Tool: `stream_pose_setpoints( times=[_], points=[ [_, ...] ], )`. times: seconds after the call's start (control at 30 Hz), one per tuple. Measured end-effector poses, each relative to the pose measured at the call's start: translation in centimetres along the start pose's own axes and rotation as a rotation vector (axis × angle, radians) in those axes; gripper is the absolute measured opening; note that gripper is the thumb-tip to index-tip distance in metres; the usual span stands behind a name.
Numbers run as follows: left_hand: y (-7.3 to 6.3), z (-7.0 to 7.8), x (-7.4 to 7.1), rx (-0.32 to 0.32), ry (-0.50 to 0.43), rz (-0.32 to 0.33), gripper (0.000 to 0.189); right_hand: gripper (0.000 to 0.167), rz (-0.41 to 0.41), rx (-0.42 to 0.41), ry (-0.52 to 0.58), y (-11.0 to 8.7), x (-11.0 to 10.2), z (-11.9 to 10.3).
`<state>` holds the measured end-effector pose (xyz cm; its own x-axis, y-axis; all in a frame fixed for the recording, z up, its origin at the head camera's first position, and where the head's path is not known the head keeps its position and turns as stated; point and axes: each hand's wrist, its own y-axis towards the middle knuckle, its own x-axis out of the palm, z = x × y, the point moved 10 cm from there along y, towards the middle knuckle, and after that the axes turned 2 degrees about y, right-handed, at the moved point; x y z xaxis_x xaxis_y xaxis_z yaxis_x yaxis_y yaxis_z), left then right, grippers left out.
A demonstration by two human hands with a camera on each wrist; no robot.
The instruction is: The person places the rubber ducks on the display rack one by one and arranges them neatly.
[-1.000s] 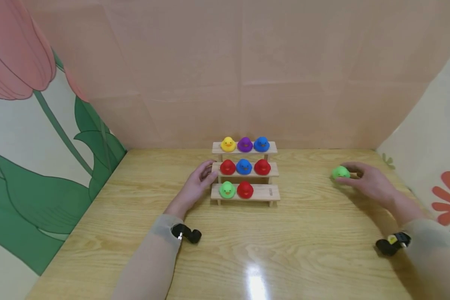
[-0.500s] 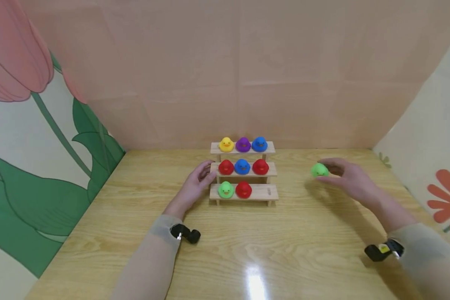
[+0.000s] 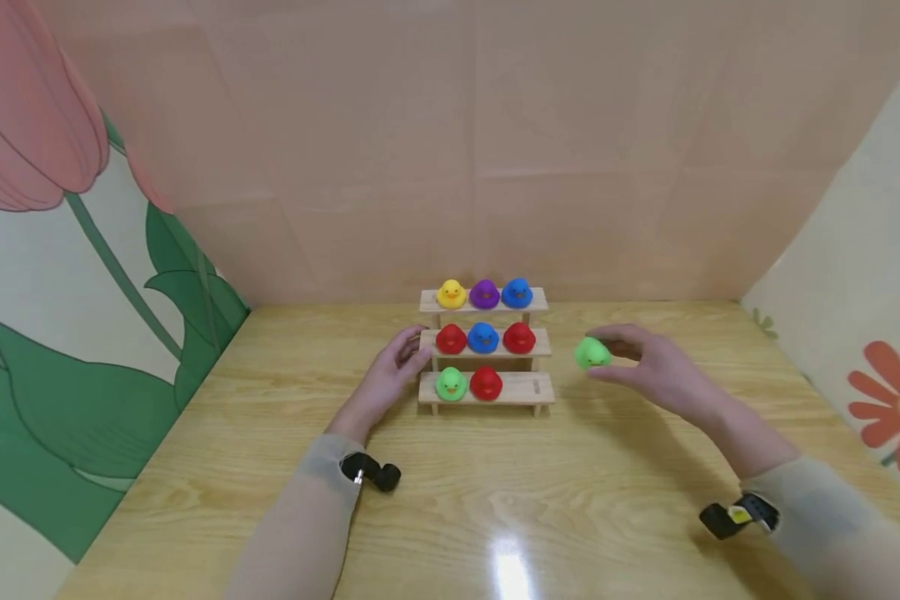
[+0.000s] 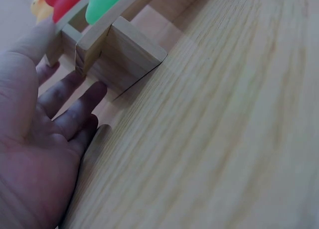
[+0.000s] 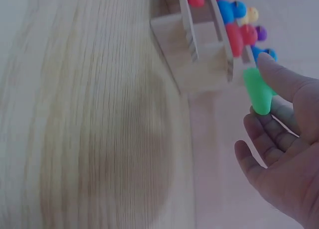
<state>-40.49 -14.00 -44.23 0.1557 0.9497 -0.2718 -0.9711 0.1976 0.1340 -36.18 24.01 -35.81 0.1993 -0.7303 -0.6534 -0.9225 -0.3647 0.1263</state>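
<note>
A three-tier wooden rack point(image 3: 521, 387) stands mid-table with rubber ducks on every tier. Yellow, purple and blue ducks line the top; a blue duck point(image 3: 483, 337) sits between two red ones on the middle tier. The bottom tier bears a green duck point(image 3: 451, 384) and a red duck point(image 3: 486, 383), with bare wood at its right end. My left hand point(image 3: 387, 377) lies at the rack's left side, fingers relaxed, fingertips right at its end in the left wrist view. Right of the rack, my right hand point(image 3: 660, 367) pinches another green duck point(image 3: 592, 353) between thumb and fingers, above the table.
The wood-grain table point(image 3: 450, 500) meets a pink backdrop point(image 3: 345, 167) behind the rack. A tulip-patterned panel point(image 3: 120, 333) borders the left, a flower-patterned one point(image 3: 832, 275) the right. Both wrists wear cameras.
My right hand has carried the green duck leftward from the table's right side, up close to the rack. The left hand has stayed at the rack's left side.
</note>
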Motion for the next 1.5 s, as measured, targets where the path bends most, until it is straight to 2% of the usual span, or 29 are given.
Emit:
stream_pose_setpoints(
  times=[0.3,0.57,0.9,1.13,1.5],
  points=[
    [0.0,0.0,0.0,-0.004,0.001,0.003,0.068,0.065,-0.02,-0.027,0.04,0.2,2.3,-2.3],
    [0.0,0.0,0.0,0.001,0.009,0.007,0.066,0.061,-0.037,-0.039,0.104,0.7,4.7,-3.3],
    [0.0,0.0,-0.1,0.007,0.009,0.004,0.068,0.051,-0.033,-0.022,0.141,1.3,6.9,-3.5],
    [0.0,-0.1,-0.2,0.005,0.005,0.007,0.065,0.054,-0.03,-0.05,0.111,1.8,8.3,-3.6],
    [0.0,0.0,-0.1,0.016,-0.004,0.002,0.065,0.055,-0.012,-0.038,0.059,2.1,9.0,-3.0]
  ],
)
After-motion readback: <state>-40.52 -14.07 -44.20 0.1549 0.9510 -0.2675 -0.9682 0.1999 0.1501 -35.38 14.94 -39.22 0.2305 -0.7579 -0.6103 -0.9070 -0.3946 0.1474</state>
